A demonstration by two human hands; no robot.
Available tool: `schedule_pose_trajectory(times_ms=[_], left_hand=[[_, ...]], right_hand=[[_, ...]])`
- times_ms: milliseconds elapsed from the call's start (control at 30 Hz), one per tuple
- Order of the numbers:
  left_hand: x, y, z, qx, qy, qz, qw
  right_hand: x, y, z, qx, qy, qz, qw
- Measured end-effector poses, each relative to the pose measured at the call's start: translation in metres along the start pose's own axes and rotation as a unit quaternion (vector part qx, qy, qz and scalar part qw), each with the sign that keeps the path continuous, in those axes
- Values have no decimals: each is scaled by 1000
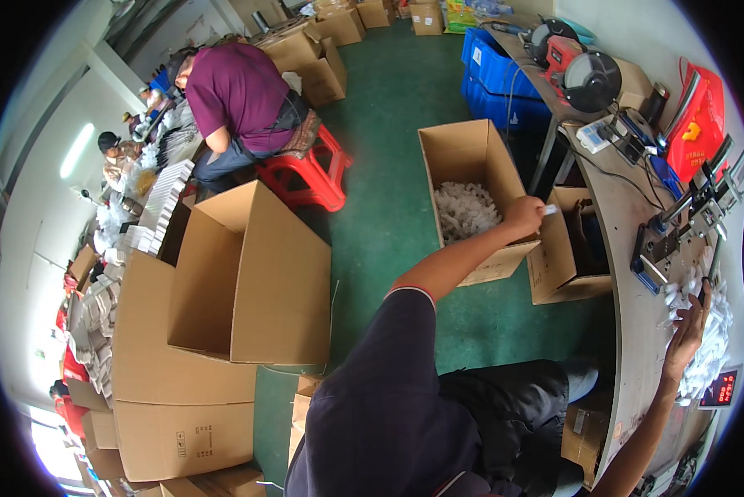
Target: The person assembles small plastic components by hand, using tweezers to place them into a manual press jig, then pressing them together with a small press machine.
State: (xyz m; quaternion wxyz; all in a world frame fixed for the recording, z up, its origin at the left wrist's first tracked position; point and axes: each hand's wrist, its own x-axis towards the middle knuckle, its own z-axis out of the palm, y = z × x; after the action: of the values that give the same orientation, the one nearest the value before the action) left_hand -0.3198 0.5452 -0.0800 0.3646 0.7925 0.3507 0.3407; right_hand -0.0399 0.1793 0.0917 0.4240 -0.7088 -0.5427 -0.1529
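My left hand [524, 217] reaches out over the near rim of an open cardboard box [471, 141] holding a heap of small white parts [464, 210]. Its fingers are closed on a small white piece [551, 209]. At the bench, my right hand [686, 338] has its fingers at the lower end of the lever [712, 263] of a metal hand press [695, 217]. That grip is partly hidden, but the fingers seem to hold the lever. Beside the right hand, a pile of white plastic parts [707, 348] lies on the bench.
A second open box [552, 265] stands against the bench [599, 207]. Blue crates [504, 79] and cutting machines [583, 79] are farther off. Large cartons [281, 282] fill the left side. Another person [243, 95] sits on a red stool [318, 178] at a worktable.
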Motion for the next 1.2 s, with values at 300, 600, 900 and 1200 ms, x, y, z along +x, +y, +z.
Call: schedule_pose_trajectory(times_ms=[300, 600, 900, 1200], left_hand=[[-13, -85, -41, 203, 5, -129, 971], [-77, -153, -39, 321, 22, -110, 941], [-164, -104, 9, 224, 8, 132, 965], [-145, 91, 109, -46, -100, 225, 968]], right_hand=[[-14, 12, -25, 61, 15, 52, 997], [-1, -49, -44, -93, -21, 6, 995], [5, -67, -72, 9, 186, 47, 981], [-172, -28, -121, -100, 184, 273, 939]])
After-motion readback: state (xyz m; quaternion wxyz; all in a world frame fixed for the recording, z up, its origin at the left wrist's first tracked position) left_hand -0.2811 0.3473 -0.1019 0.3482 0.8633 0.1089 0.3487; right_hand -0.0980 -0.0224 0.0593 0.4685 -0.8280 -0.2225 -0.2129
